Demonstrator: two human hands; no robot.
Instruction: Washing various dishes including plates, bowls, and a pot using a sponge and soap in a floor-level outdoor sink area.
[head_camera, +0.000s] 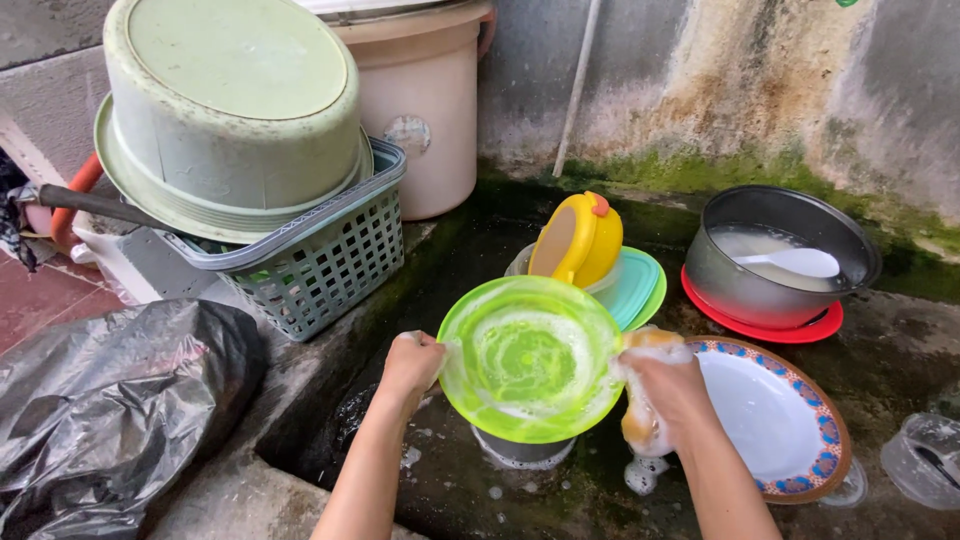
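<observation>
A translucent green plastic plate, covered in soap suds, is held up over the wet concrete wash area. My left hand grips its left rim. My right hand presses a soapy yellow sponge against the plate's right edge, with foam dripping below. Under the plate a small metal cup is partly hidden.
A white plate with a patterned rim lies to the right. Behind are a grey pot holding a white ladle on a red plate, a yellow lid on teal dishes, a basket with an upturned basin, a beige bucket, a black bag.
</observation>
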